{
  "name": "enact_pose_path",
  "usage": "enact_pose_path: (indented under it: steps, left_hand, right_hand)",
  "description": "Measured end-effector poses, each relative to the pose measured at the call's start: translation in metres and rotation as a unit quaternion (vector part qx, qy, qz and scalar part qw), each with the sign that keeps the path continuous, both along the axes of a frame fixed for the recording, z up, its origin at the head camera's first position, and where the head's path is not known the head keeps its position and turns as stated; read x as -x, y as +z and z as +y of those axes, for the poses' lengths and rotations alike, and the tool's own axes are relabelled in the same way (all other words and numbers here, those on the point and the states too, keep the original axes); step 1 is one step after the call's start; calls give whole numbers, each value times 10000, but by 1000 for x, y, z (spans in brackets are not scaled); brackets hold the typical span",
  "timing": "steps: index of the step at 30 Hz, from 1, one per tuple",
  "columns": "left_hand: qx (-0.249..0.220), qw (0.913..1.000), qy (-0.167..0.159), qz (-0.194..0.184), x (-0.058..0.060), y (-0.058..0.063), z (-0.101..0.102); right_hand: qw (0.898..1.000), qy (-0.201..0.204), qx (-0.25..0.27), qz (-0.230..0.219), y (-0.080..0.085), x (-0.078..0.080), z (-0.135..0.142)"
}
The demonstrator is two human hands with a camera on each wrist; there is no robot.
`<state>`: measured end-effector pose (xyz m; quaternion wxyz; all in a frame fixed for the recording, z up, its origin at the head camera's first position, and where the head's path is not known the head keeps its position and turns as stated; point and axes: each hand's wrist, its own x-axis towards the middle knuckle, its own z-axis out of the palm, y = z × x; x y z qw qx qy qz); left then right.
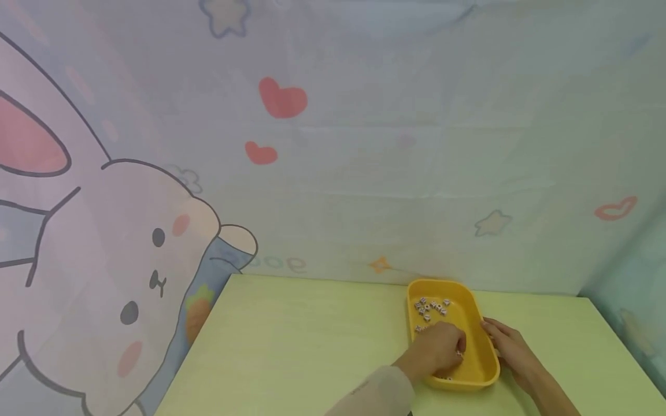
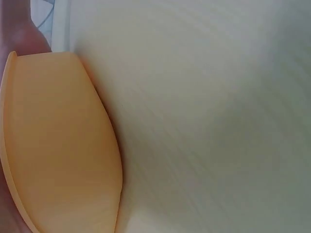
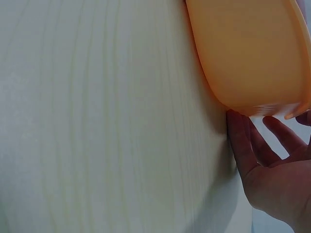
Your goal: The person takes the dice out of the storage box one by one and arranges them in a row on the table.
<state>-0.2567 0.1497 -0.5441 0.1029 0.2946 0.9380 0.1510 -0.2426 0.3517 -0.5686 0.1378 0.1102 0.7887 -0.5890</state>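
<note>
A yellow tray (image 1: 473, 370) stands on the table, with several small white cubes with dark marks (image 1: 434, 305) scattered mostly along its left side. My left hand (image 1: 434, 346) reaches down into the tray, its fingers curled, and pinches a small white cube (image 1: 460, 353) at the fingertips. My right hand (image 1: 515, 349) rests against the tray's right side. In the right wrist view, the fairly straight fingers (image 3: 241, 145) touch the outside of the orange-looking tray wall (image 3: 252, 58). The left wrist view shows the tray's outer wall (image 2: 63, 141), hiding the left fingertips.
The pale green table (image 1: 307, 341) extends left of the tray. Behind it hangs a cloth backdrop (image 1: 374, 173) printed with a rabbit, hearts and stars. The tray's far end lies close to the table's back edge.
</note>
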Motion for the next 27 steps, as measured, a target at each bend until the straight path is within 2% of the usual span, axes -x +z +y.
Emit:
enact_pose_path:
  steps: [4, 7, 11, 14, 17, 21, 27]
  left_hand:
    - [-47, 9993, -183, 307, -4, 4, -4]
    - [-263, 9966, -417, 663, -4, 19, -17]
    - [-794, 9920, -531, 825, 3, 46, -55]
    - [-1254, 9887, -418, 707, 11, 54, -87]
    - [-1582, 9860, -74, 519, 16, 50, -113]
    - [-1621, 9858, 330, 276, 16, 32, -132]
    - [-1334, 9900, 458, 6, 20, 0, -141]
  right_hand:
    - [10000, -14, -36, -24, 0, -1, -2]
    - [10000, -19, -42, 57, 0, -3, -3]
    - [9999, -36, -85, 109, 2, -3, -5]
    - [9998, -35, -141, 104, 2, -3, -4]
    - [9998, -22, -151, 103, 2, -5, -2]
    - [9998, -33, -158, 94, 1, -6, 0]
    - [9999, -86, -87, 95, -2, -2, -1]
